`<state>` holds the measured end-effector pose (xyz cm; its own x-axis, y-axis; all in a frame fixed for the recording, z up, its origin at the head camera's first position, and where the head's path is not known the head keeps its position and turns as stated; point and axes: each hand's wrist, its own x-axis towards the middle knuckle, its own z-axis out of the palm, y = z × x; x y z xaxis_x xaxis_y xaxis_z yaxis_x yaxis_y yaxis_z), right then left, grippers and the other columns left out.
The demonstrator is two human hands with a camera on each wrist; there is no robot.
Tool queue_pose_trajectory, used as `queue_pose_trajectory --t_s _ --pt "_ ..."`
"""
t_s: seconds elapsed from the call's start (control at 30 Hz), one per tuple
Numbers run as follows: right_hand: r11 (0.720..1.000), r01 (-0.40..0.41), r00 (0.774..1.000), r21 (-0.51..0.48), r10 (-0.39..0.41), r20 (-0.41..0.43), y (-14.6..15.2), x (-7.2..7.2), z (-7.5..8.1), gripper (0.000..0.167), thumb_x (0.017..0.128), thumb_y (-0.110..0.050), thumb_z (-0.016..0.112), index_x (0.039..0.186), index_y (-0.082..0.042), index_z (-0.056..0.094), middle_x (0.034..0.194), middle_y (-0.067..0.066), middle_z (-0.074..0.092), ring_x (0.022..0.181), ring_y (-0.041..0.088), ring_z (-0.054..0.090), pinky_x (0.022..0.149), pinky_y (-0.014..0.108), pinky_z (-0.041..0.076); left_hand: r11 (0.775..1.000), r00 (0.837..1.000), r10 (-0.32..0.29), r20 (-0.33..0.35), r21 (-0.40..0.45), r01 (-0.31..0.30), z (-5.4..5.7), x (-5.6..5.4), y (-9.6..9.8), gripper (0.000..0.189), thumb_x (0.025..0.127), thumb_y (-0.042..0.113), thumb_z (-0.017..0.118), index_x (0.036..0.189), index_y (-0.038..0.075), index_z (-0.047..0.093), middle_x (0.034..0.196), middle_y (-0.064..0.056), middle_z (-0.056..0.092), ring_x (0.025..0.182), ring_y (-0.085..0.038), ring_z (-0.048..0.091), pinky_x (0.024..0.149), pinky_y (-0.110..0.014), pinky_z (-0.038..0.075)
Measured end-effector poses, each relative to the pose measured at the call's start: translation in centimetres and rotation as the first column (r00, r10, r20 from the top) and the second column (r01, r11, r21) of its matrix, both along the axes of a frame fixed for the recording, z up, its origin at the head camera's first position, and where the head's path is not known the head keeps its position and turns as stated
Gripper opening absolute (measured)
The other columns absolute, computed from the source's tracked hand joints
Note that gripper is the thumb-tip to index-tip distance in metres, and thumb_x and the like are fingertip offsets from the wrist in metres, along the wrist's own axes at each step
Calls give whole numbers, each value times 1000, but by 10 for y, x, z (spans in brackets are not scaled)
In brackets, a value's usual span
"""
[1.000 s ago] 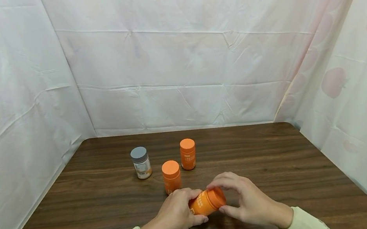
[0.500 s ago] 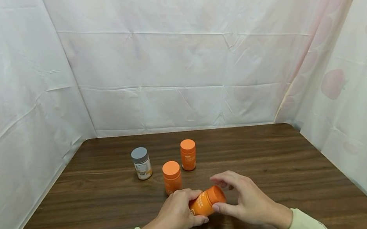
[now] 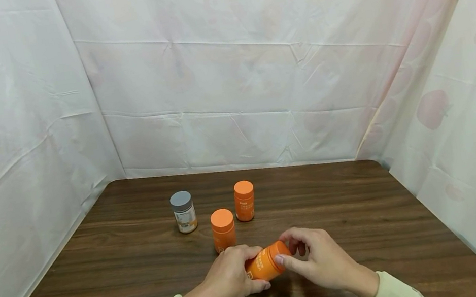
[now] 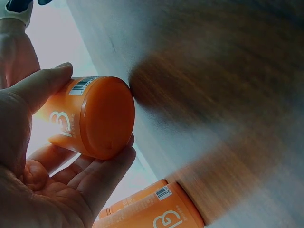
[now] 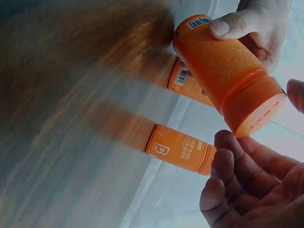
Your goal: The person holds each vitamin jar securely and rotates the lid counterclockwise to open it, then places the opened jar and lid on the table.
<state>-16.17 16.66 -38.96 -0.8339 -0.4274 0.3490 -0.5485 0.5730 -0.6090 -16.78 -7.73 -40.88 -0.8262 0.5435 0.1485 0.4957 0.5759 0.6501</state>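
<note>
My left hand (image 3: 234, 275) grips an orange bottle (image 3: 262, 265) round its body, tilted low over the table with its cap toward the right. Its round base (image 4: 109, 116) faces the left wrist view, thumb on one side and fingers on the other. At the orange screw cap (image 5: 254, 107), my right hand (image 3: 321, 259) has its thumb on one edge and its fingertips on the opposite edge, pinching it. The cap sits on the bottle. Just beyond the left hand stands a second orange bottle (image 3: 223, 227), its base partly hidden by that hand.
Farther back a third orange bottle (image 3: 244, 201) stands upright. To its left is a white bottle with a grey cap (image 3: 183, 212). The dark wood-grain table (image 3: 342, 199) is enclosed by white printed curtains (image 3: 230, 67) at the back and sides.
My right fingers lifted off the cap, turned, and came back to its edge with the thumb. The left hand has kept the bottle in nearly the same place.
</note>
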Motion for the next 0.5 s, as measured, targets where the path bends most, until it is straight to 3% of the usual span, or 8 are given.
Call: queue_pose_trajectory --t_s 0.17,0.5 --pt "1000 -28 1000 -6 28 15 0 -2 -1 25 93 -46 75 106 -26 69 83 -14 63 69 9 58 60 25 50 1000 1000 2 10 -2 -2 0 0 0 41 76 29 93 112 27 73 91 17 62 78 0 57 69 -23 50" --pt "995 -102 993 4 102 -50 3 -3 1 31 92 -39 78 117 -24 68 95 -16 64 77 17 59 65 29 51 1000 1000 -1 -7 -7 1 2 0 -1 41 75 29 94 111 27 73 89 16 62 77 -1 56 69 -24 49"
